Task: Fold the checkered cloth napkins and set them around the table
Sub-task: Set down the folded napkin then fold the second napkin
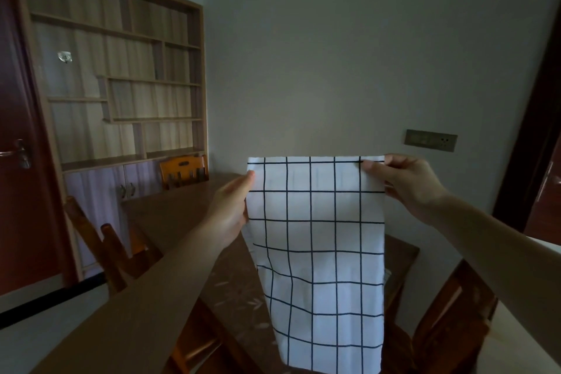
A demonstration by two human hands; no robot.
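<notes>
A person holds one checkered napkin (318,252) up in the air in front of them. The left hand (232,208) grips the top left edge, with the thumb on the front side and the other fingers hidden behind the cloth. The right hand (403,182) pinches the top right corner between thumb and fingers. Both hands are closed on the cloth.

The napkin hangs straight down from the two hands, over the table (188,215), and I cannot tell if its bottom touches anything. Held up high like this, it can fall flat and smooth, so the edges line up before a fold (that is my guess about why). It looks tall and narrow, so it may already be folded once, but I cannot be sure. No folded napkin shows on the table yet.

The table is dark brown wood with a pale leaf pattern on part of its top. Wooden chairs (183,171) stand around it. On the left is a big wooden shelf unit (121,70) with cupboard doors below, and a dark red door (18,130) beside it. The wall behind is plain grey with a switch plate (430,140). The room is dim.
</notes>
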